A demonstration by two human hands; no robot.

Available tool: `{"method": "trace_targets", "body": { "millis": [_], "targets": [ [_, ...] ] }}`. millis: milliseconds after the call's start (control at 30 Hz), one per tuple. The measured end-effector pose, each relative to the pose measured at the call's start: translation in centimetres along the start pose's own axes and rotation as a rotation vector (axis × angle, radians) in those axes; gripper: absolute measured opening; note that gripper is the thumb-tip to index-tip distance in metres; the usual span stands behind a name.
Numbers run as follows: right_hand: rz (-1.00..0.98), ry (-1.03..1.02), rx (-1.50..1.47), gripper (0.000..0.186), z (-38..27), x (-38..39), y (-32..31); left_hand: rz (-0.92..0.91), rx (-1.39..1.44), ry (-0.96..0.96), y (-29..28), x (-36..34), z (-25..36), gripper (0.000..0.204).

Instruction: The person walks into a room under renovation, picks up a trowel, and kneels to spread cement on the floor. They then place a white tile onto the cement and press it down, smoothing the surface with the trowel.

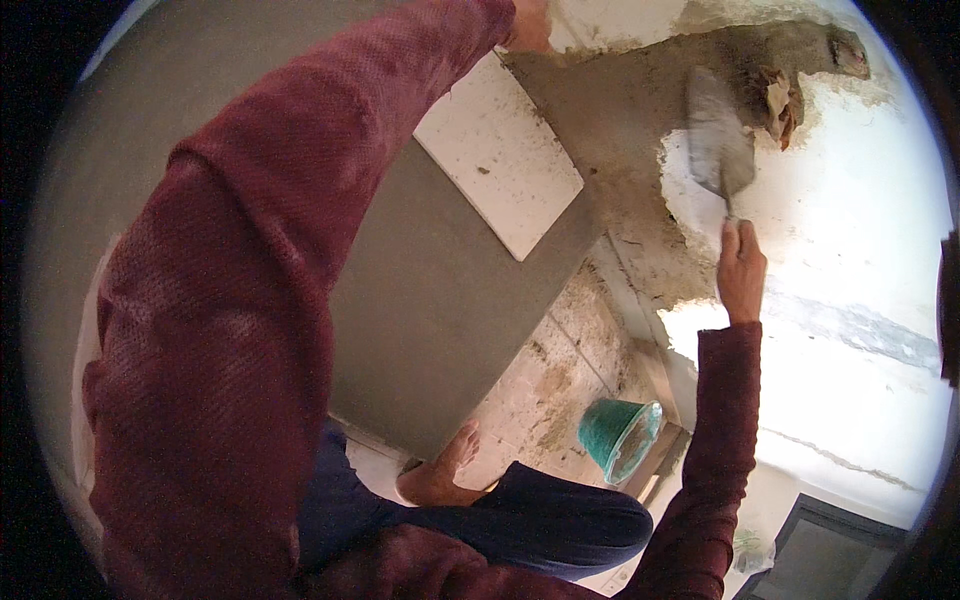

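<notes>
Right hand [741, 272] shut tight on handle of stiff, light trowel [718, 140], blade against wet, soft mortar [640, 110]. Left hand [528, 25] high above trowel, mostly cut off; cannot tell its grip.

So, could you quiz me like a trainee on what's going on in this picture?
1. True or false: the right hand holds a trowel against the wet mortar on the wall.
2. What does the left hand touch? A) the green bucket B) the top of the white tile C) the trowel
3. Fill in: the bucket stands on the floor near the person's bare ____.

Key: 1 true; 2 B; 3 foot.
</notes>
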State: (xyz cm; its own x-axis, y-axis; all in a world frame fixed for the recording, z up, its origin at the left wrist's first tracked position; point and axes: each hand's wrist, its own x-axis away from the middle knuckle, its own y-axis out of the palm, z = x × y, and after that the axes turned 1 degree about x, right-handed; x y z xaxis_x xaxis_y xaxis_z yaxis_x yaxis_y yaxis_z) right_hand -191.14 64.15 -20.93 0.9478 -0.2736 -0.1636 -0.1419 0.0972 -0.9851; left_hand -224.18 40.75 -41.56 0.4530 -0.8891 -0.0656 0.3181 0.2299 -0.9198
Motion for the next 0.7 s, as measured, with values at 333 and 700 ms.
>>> {"method": "trace_targets", "body": {
  "millis": [333, 700],
  "targets": [
    [0.077, -0.005, -0.085, 0.028, -2.9, -0.9, 5.4, 0.126, -0.734, 0.316, -2.0, 1.0, 1.0, 0.018],
    [0.187, -0.032, 0.200, 0.027, -3.8, -0.2, 7.6, 0.163, -0.626, 0.148, 0.1, 1.2, 0.4, 0.020]
  ]
}}
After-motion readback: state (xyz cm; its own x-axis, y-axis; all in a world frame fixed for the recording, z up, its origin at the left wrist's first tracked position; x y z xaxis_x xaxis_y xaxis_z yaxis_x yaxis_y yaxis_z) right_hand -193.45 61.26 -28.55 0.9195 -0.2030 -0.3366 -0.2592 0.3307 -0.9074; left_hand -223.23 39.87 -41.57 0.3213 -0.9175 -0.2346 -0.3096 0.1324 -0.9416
